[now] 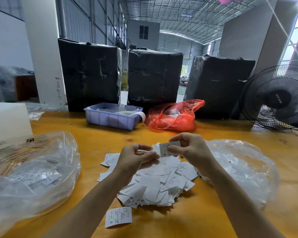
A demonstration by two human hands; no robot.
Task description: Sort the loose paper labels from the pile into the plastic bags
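Note:
A pile of loose white paper labels [155, 184] lies on the orange table in front of me. My right hand [191, 148] pinches one white label [167, 149] marked S, held up above the pile. My left hand [136, 158] hovers just left of it, fingers curled round a few white labels [156, 149]. A clear plastic bag [33, 170] with labels inside lies at the left. A second clear plastic bag [244, 169] lies at the right. One single label [118, 217] lies apart, near the table's front edge.
A purple plastic bin [110, 118] and a red plastic bag [174, 117] stand behind the pile. Three black-wrapped parcels [153, 74] line the table's back. A black fan [275, 98] stands at the far right, a white block [7, 119] at the far left.

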